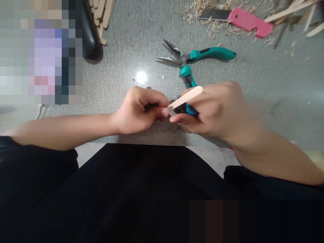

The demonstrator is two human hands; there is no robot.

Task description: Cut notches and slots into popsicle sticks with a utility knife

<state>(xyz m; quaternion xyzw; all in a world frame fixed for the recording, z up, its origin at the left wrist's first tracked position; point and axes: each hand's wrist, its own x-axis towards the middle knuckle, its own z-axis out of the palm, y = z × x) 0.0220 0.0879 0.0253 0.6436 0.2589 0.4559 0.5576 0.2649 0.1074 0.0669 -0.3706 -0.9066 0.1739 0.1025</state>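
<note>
My left hand (139, 109) pinches one end of a wooden craft stick (188, 95) between thumb and fingers, close to the table's front edge. The stick's rounded end points up and to the right, passing in front of my right hand (217, 106). That hand is closed around a small cutting tool (191, 109) with black and blue handles. Its metal jaws meet the stick right beside my left fingertips; whether they are closed on the wood I cannot tell. Just beyond my right hand, long-nose pliers (212, 53) with teal handles lie with their jaws apart.
A pink-handled knife (250, 22) lies at the back right among wood shavings (217, 28) and cut sticks (288, 10). At the back left, several craft sticks (102, 15) lie beside a black rounded object (92, 37). The upper left corner is blurred out. The grey table (121, 60) ends near my body.
</note>
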